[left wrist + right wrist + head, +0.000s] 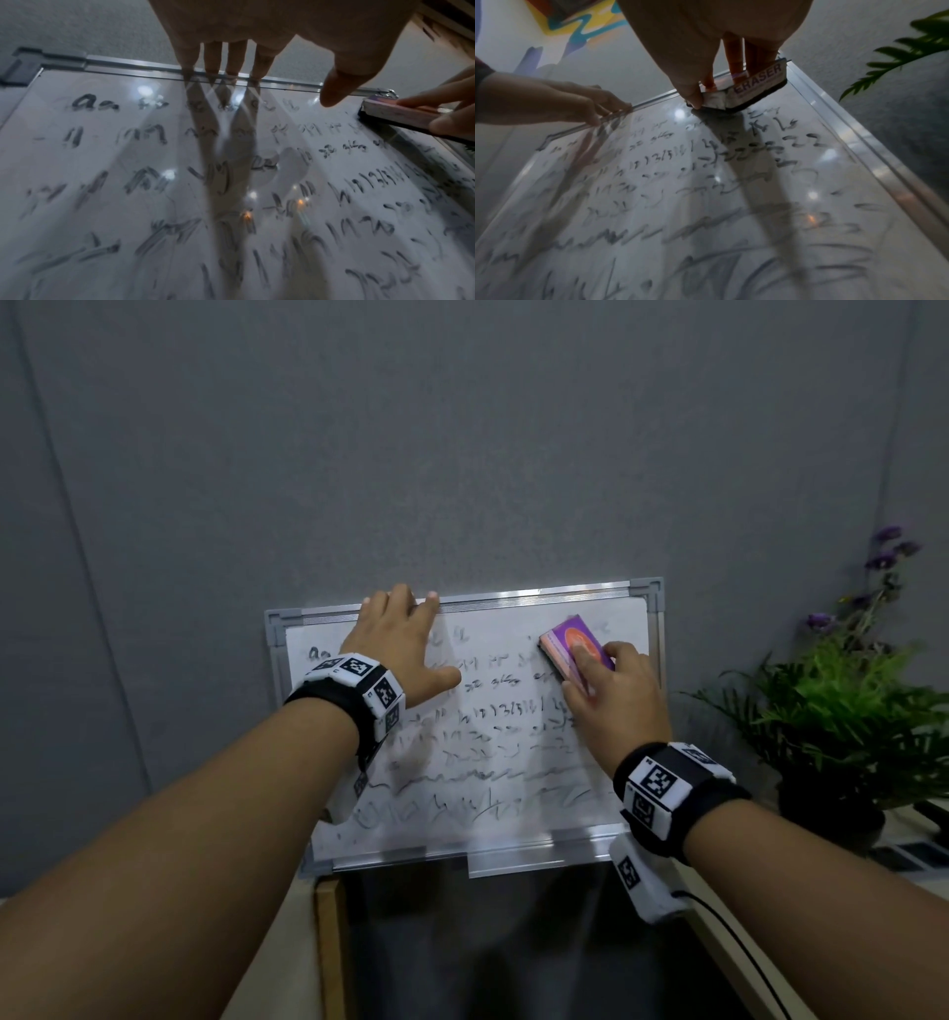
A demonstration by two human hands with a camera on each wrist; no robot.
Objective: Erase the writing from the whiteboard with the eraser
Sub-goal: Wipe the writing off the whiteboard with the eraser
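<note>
A silver-framed whiteboard (513, 819) leans against the grey wall, covered with rows of smeared black writing (493, 711). My right hand (611, 690) grips a purple and orange eraser (575, 644) and presses it on the board's upper right corner. In the right wrist view the eraser (754, 89) shows the word ERASER on its side, thumb at its near end. My left hand (400, 639) lies flat on the board's upper left, its straight fingers (231, 58) reaching the top frame (144, 65). The writing (159, 178) fills the left wrist view.
A potted green plant (842, 711) with purple flowers stands close to the board's right edge. A pale wooden desk edge (328, 942) runs below the board, with a dark gap under it. A black cable (739, 942) trails from my right wrist.
</note>
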